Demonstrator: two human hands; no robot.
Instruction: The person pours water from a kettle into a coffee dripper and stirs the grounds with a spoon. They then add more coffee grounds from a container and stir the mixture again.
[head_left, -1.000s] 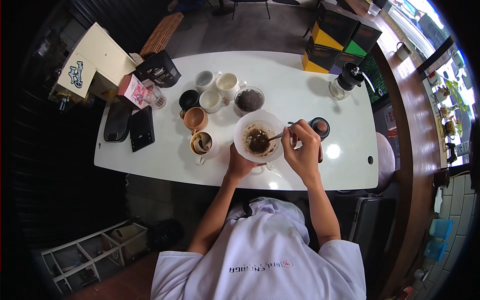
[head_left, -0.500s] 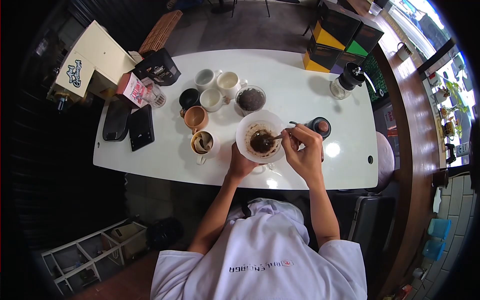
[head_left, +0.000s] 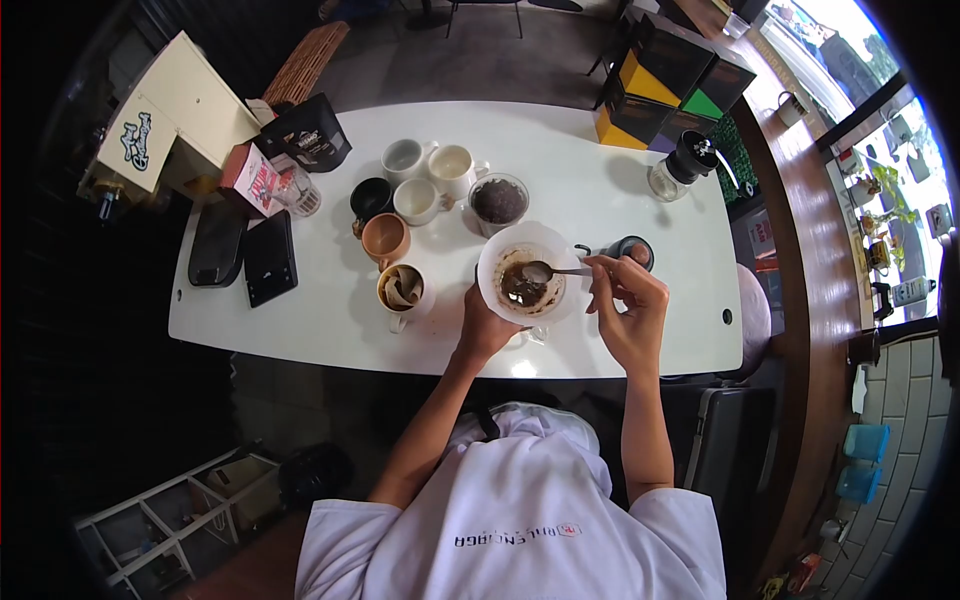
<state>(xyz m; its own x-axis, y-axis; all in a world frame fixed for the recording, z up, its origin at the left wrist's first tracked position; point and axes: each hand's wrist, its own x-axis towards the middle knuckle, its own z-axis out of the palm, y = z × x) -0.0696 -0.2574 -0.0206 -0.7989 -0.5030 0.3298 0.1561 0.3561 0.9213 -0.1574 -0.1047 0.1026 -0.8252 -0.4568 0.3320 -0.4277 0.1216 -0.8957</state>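
My left hand is wrapped round the lower left side of a whitish translucent bowl with wet dark brown contents inside. Between the fingers of my right hand is the handle of a metal spoon; its bowl end is over the dark contents. A clear container of dark grounds stands just behind the bowl. To the left is a white mug with a used-looking filter in it. Behind my right hand stands a dark round container, partly hidden.
Several cups, among them an orange cup and a black cup, stand left of centre. A hand grinder and stacked boxes are at the back right. A black tablet-like device lies at the left.
The spoon has been raised, so its bowl end now shows above the contents. My right hand has shifted right, its fingers looser on the handle. The camera view has turned slightly.
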